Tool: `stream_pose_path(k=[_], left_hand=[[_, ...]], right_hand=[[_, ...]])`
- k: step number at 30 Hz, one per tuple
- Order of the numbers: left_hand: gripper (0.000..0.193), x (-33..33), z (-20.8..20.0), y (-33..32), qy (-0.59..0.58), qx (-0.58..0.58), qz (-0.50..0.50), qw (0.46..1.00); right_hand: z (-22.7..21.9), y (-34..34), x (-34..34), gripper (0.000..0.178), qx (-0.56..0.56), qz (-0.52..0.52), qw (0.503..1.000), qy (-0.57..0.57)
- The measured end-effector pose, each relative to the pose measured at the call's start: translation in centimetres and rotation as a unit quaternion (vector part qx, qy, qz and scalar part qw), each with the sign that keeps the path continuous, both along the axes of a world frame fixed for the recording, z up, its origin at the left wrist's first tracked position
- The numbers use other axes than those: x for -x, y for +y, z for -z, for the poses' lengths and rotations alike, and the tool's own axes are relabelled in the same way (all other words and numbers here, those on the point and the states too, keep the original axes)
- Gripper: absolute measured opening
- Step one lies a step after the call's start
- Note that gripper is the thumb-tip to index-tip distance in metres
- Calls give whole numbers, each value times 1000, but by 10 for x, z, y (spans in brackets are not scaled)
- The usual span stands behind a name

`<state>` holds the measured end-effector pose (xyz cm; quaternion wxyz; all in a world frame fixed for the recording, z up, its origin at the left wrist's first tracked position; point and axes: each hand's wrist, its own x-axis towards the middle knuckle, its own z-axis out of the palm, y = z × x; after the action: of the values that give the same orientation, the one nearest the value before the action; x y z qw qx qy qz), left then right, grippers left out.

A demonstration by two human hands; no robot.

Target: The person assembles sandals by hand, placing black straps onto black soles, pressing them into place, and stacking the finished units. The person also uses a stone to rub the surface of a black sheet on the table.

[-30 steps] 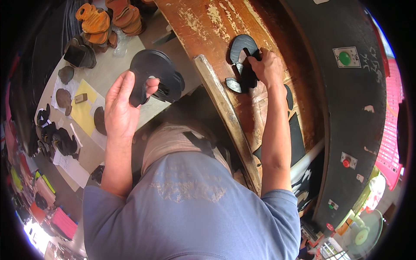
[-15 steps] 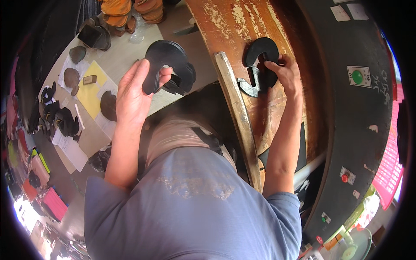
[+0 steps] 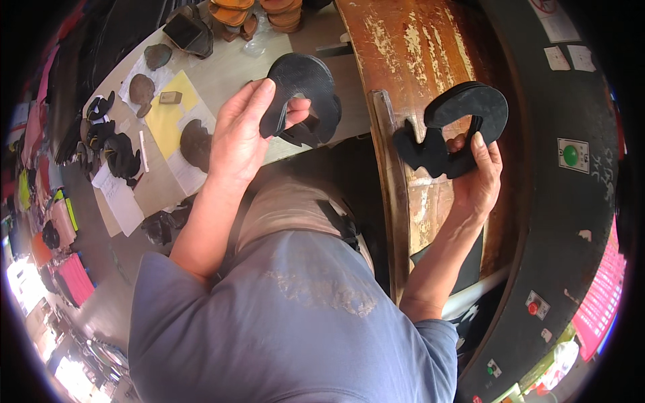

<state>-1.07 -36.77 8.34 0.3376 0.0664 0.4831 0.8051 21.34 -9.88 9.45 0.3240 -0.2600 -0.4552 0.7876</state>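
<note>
worn wooden bench (image 3: 430, 47) with flaking paint sits in front of us, pale worktable (image 3: 222, 74) off to the left, dark machine panel (image 3: 571, 201) curving round on the right. we hold two things: left hand (image 3: 238, 134) is clamped on a black horseshoe-shaped cut piece (image 3: 302, 94), thumb on one face and fingers behind, raised over the worktable edge; right hand (image 3: 480, 181) is clamped on a stack of similar black cut pieces (image 3: 457, 127), held up above the bench with the open notch facing down toward the palm. hands are well apart, each gripping its own piece. to do this well, we judge the single piece should be turned so its notch and outline match the stack before the two meet, edges flush, pinching near the curve so the floppy ends don't droop or slip. the stack looks like several layers, exact count we cannot tell. further out on the worktable: yellow sheet (image 3: 168, 114), white papers (image 3: 121, 195), more dark cut pieces (image 3: 117, 154), brown stacked soles (image 3: 255, 13) at the top edge. green button (image 3: 570, 154) on the panel, red button (image 3: 533, 308) lower down.
</note>
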Motion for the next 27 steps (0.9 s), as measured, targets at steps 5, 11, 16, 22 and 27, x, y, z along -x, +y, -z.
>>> stream_pose_path(k=[5, 11, 16, 22, 27], left_hand=[[28, -8, 4, -8, 13, 9, -8, 1000], [27, -10, 11, -29, 27, 29, -38, 998], [23, -4, 7, -61, 41, 38, -49, 997], [27, -24, 12, -79, 28, 95, -10, 995], [29, -37, 24, -78, -52, 70, 19, 996]], right_hand=[[-11, -51, 20, 16, 39, -5, 999, -4], [-16, -70, 21, 15, 33, -31, 999, 3], [-26, -20, -12, 11, -149, 29, 985, -85], [18, 105, -33, 25, 71, -121, 985, -102], [74, 165, -51, 17, 165, -70, 956, -234]])
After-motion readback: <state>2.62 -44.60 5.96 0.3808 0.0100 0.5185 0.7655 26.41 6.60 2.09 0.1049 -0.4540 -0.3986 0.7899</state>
